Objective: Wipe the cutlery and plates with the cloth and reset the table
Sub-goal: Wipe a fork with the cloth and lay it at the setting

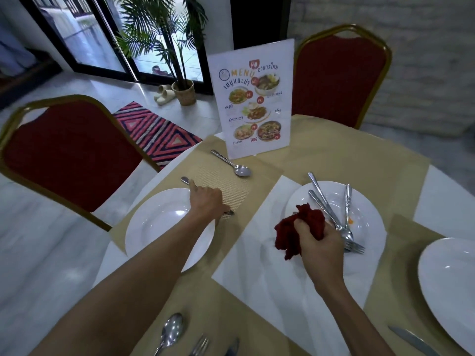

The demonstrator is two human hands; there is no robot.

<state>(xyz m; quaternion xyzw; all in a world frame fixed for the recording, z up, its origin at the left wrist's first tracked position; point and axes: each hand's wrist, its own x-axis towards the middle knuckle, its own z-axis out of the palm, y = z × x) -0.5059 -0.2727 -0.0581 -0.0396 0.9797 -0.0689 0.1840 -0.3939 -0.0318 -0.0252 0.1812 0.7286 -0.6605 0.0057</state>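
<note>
Head view: at the desk (334, 150), our left hand (205, 201) grips a utensil (185, 180) beside the left plate (154, 227), while our right hand (320, 244) clutches the red cloth (295, 232) over the middle plate (367, 227), which carries loose cutlery (347, 199) near the menu card (254, 98).

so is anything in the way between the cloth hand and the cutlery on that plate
Nothing visible. The right hand grips the cloth right beside the cutlery, which lies uncovered on the plate.
</note>
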